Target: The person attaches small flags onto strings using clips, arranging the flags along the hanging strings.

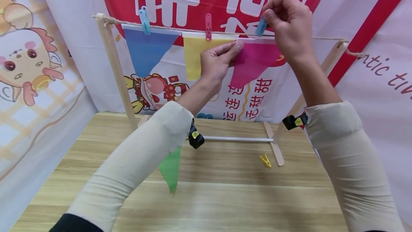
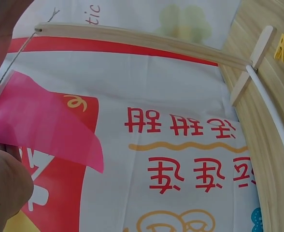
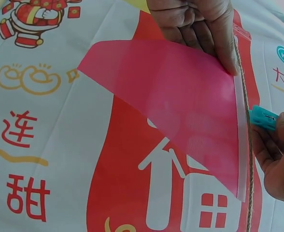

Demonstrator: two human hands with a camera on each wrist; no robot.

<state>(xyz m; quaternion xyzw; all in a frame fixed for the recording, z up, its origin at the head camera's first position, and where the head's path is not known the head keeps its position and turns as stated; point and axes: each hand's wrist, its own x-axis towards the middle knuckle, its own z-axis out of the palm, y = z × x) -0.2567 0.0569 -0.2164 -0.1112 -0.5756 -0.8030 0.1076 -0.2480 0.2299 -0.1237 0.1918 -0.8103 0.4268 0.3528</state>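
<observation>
My left hand (image 1: 216, 62) pinches the upper left corner of a pink pennant (image 1: 254, 62) between thumb and fingers, its white top edge along the twine (image 1: 325, 38). With thumb and fingertips my right hand (image 1: 291, 24) holds a blue clothespin (image 1: 261, 27), its tip right at the twine above the pennant's top edge. In the right wrist view, the clothespin (image 3: 264, 118) meets the twine from the side opposite the pennant. To the left, a blue pennant (image 1: 148, 51) hangs under a light blue clothespin (image 1: 144, 20), and a yellow pennant (image 1: 192, 58), partly behind my left hand, under a pink clothespin (image 1: 208, 27).
Two wooden posts (image 1: 117, 71) carry the twine, joined low by a white rod (image 1: 238, 139). On the wooden table (image 1: 225, 203) lie a yellow clothespin (image 1: 265, 160) and a green pennant (image 1: 171, 169), partly hidden by my left sleeve. A printed cloth (image 1: 106, 92) hangs behind.
</observation>
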